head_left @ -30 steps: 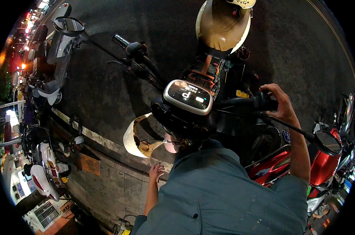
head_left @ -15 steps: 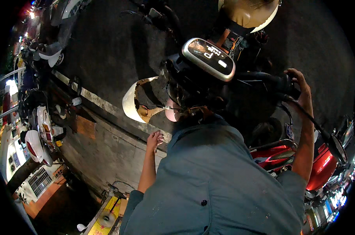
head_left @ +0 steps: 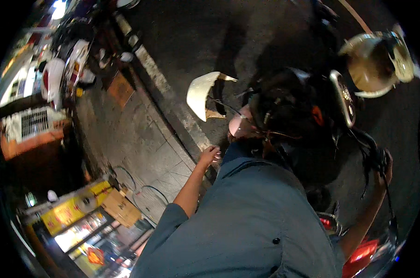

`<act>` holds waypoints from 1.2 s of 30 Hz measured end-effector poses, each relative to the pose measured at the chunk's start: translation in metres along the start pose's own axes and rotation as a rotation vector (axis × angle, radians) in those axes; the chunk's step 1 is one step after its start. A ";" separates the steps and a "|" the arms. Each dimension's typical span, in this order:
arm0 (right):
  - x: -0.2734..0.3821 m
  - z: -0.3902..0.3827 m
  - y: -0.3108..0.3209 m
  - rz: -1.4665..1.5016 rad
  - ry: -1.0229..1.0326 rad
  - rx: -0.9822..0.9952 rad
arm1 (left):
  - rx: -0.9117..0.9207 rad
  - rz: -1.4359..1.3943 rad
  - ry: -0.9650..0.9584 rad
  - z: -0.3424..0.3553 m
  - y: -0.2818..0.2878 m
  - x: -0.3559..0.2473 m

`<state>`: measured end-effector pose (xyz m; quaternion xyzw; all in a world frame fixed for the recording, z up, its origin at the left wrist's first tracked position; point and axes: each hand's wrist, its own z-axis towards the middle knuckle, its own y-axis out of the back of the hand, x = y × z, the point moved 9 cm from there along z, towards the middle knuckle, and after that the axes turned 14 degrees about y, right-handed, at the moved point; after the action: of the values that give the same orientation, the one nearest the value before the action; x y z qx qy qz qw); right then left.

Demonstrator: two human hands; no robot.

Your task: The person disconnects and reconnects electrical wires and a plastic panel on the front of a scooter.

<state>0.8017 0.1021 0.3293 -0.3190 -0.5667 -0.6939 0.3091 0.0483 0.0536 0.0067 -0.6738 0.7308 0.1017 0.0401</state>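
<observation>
Right hand (head_left: 385,167): closed around the dark handlebar grip (head_left: 374,160) of a motor scooter, arm stretched forward; fingers wrapped tight, so a full holding grasp.

Left hand (head_left: 211,154): fingers curled in loosely, holding nothing that can be made out, hanging free beside the grey-blue shirt (head_left: 251,222) and above the paved kerb (head_left: 173,109).

Ahead of the right hand: a round instrument housing (head_left: 342,99) on the bars, seen edge-on, and beyond it a cream front panel with headlamp (head_left: 377,62).

Ahead of the left hand: a cream bodywork piece (head_left: 201,92), shell-shaped, standing over the dark road.

Below the right hand: red bodywork with a lit lamp (head_left: 360,252).

Left of the left hand, well apart: parked white scooters (head_left: 64,69) and a yellow shopfront counter (head_left: 68,213).

Risk, as judged: only one hand steadies the bars; a tilted machine so near the kerb could tip or roll, since the free hand grips nothing.
</observation>
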 end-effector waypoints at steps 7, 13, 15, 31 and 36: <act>-0.035 -0.036 0.049 -0.152 -0.093 -0.141 | 0.146 -0.258 0.009 0.017 0.009 0.048; -0.042 -0.020 0.077 -0.139 -0.227 -0.227 | 0.077 -0.336 0.005 0.078 0.057 0.140; -0.041 -0.001 0.080 -0.128 -0.251 -0.253 | -0.010 -0.368 0.013 0.058 0.078 0.144; -0.046 0.024 0.056 0.022 -0.362 -0.308 | -0.081 -0.656 0.166 0.031 0.176 0.249; -0.055 0.000 0.065 0.062 -0.350 -0.322 | -0.042 -0.575 0.082 0.040 0.187 0.206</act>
<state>0.8861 0.0945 0.3242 -0.4968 -0.4836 -0.6996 0.1727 -0.1585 -0.1260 -0.0549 -0.8576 0.5084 0.0740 0.0239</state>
